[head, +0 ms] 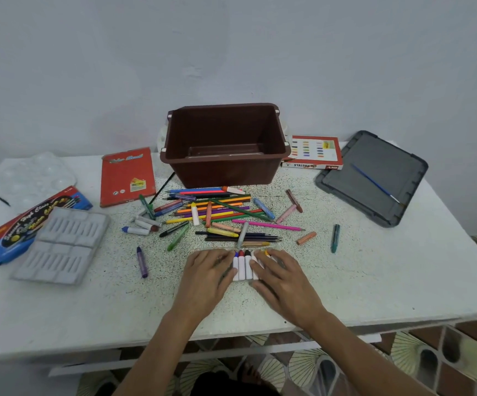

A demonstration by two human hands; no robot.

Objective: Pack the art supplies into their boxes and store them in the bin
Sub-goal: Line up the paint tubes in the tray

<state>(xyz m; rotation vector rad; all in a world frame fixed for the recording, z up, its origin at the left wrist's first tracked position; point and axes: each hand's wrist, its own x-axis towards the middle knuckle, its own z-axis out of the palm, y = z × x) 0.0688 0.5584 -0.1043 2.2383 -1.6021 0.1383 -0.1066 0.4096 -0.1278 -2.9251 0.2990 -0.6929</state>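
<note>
Left hand (208,271) and right hand (281,277) lying flat, fingers straight, gripping nothing, flanking row of crayons (243,267) on near worktop (374,281). Crayons' long axes pointing away toward loose pile (217,212) and brown bin (223,172) straight beyond; both hands sitting equally near

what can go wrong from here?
1. The left hand and right hand only press on the row of white-wrapped pastels; the round sticks may roll out of line.
2. The oil pastels box lies behind the brown bin, on its right side; reaching for it across the loose pencil pile may scatter it.
3. The paintbrush lies loose on the grey lid; lifting the lid could drop it.
</note>
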